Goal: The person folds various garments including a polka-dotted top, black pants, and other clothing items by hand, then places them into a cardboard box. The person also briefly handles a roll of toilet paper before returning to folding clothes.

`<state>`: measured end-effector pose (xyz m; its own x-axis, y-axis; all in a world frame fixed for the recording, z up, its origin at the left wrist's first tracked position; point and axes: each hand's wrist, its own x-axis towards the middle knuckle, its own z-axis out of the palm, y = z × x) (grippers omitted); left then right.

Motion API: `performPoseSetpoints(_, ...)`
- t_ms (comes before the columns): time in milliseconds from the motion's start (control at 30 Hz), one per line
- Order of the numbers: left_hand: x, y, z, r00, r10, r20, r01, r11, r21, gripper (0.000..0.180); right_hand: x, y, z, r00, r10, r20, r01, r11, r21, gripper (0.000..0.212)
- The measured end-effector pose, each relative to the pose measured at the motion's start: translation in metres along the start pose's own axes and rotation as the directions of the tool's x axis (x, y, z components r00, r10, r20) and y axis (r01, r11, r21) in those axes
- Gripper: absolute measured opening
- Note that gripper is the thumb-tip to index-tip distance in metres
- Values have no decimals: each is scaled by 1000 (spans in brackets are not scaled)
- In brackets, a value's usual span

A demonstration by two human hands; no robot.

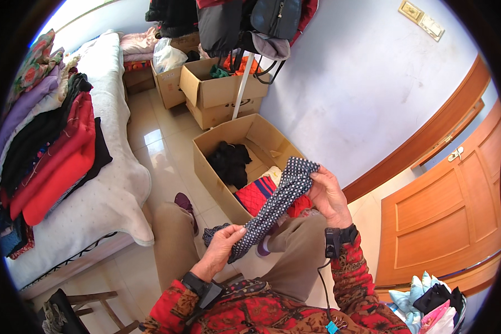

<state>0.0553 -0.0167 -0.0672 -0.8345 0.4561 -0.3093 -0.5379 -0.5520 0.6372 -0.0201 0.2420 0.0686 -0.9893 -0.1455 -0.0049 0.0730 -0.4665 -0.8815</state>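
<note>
A long piece of black-and-white patterned cloth [275, 206] is stretched slantwise between my two hands, above my knees. My left hand [222, 247] pinches its lower end, and a loose part of the cloth hangs beside that hand. At the upper end, my right hand [328, 195] grips the fabric between thumb and fingers. Just beyond the cloth stands an open cardboard box [214, 192]. Inside it lie a black garment [230, 163] and a red garment with dark stripes [253, 196]; the cloth partly hides the red one.
On the left, a bed with a white cover [103, 206] carries piled folded clothes [55, 161]. More cardboard boxes [222, 92] stand behind, below hanging bags [275, 22]. At right are a wooden door [445, 217] and a container of clothes [428, 303]. A stool [97, 303] sits lower left.
</note>
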Motion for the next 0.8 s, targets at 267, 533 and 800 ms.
performPoseSetpoints(267,12,-9,-14,984,-70,-161,45,987,-154,17,-13,7,3,990,-34,138,31,999,22,29)
performPoseSetpoints(533,9,47,35,964,266,15,-262,936,237,17,-20,25,21,980,68,189,-38,987,-157,15)
performPoseSetpoints(800,6,78,66,984,152,94,-173,682,711,25,-19,35,40,987,-27,161,88,918,-386,16)
